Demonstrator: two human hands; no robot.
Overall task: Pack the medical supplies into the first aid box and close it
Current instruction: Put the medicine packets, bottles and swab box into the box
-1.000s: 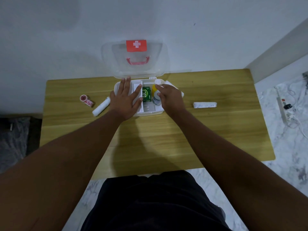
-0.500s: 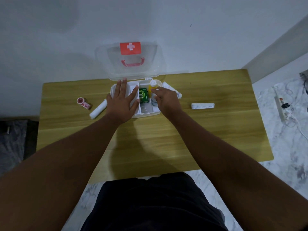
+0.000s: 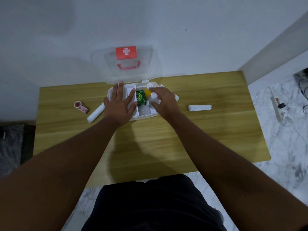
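The person stands at the near edge of the wooden counter (image 3: 150, 147) and reaches both arms to the first aid box (image 3: 145, 115), which sits toward the far edge with its clear lid (image 3: 100, 67) propped up against the wall. The left hand (image 3: 119, 104) lies flat with fingers spread over the box's left compartments, while the right hand (image 3: 164, 101) is curled around a small white bottle (image 3: 153, 98) over the box's right side, beside a green packet (image 3: 140, 100) and a yellow item (image 3: 147, 93) inside. Left of the box lie a white roll (image 3: 95, 113) and a red tape roll (image 3: 80, 106), and right of it a wrapped bandage (image 3: 200, 107).
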